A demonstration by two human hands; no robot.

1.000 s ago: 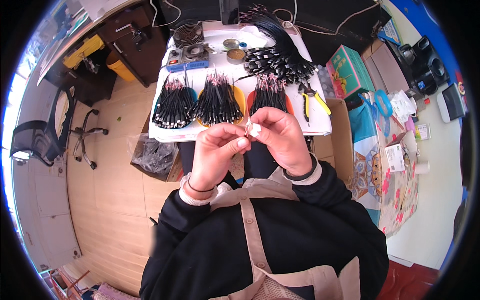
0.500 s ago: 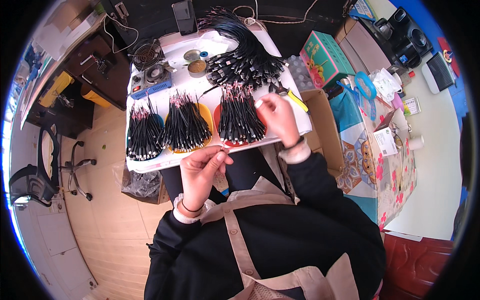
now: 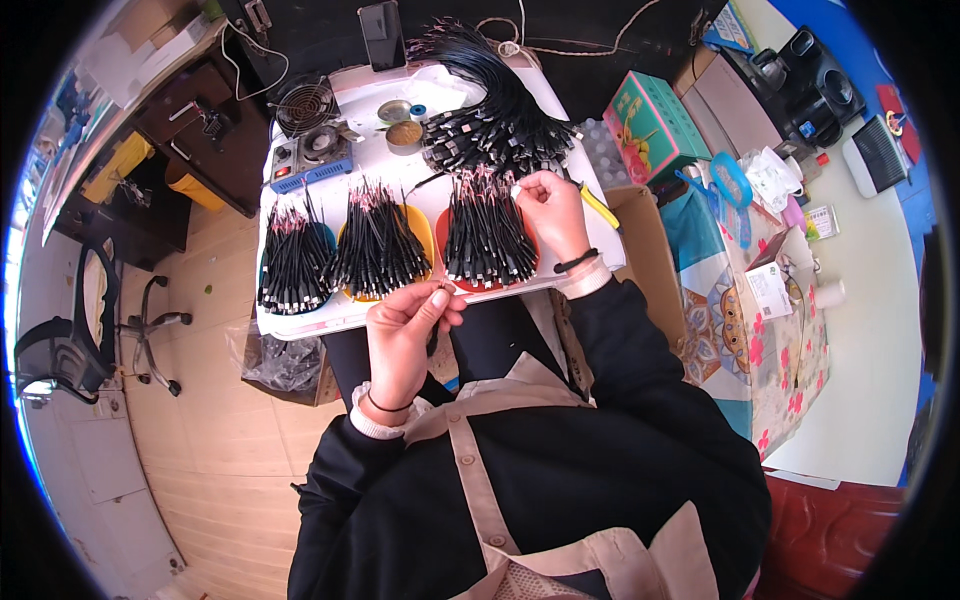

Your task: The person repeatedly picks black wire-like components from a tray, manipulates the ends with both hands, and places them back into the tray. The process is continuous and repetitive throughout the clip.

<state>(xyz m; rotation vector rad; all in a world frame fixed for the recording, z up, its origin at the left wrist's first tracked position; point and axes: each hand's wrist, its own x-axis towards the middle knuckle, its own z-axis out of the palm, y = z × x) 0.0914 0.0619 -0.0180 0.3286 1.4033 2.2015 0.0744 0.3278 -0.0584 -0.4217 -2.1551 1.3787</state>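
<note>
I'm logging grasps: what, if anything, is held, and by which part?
The left hand seems to pinch something too small to identify, part unclear. Whether the right hand, beside black cables, holds anything is unclear.

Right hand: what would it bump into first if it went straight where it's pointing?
Probably the pink-tipped black cables in the red tray; the fingers look right beside them, though depth is unclear.

Narrow gap is running btwn yellow tray (image 3: 423,228) & red tray (image 3: 536,256), cable bunch (image 3: 488,240) is crowding R hand (image 3: 556,215) from L, big bundle (image 3: 498,135) is blocking fwd, yellow handle (image 3: 599,207) is lying R.
</note>
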